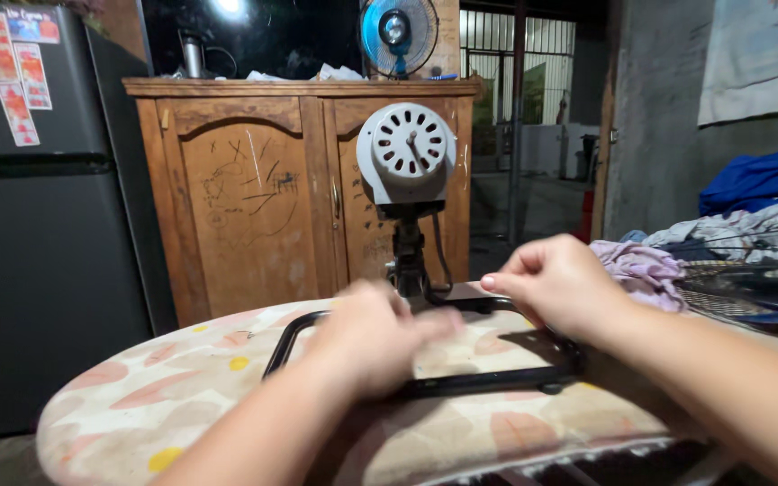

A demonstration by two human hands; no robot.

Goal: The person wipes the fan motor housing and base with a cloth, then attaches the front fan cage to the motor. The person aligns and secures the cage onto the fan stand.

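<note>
Loosely curled left hand [378, 337], blurred, over the black rectangular base frame [425, 385] of a stripped fan; grip unclear, contact impossible to confirm. Right hand [556, 283] pinched shut near frame's right edge, anything held hidden. Frame flat on padded floral surface [137, 396], long axis left-right. Grey motor housing [406, 151] upright on stem, vented back toward camera.

Fan motor [405, 153]: on stand base [425, 382], atop ironing board [182, 396]
Cabinet [254, 198]: behind board
Fridge [38, 216]: left of cabinet
Clothes [740, 234]: right
</note>
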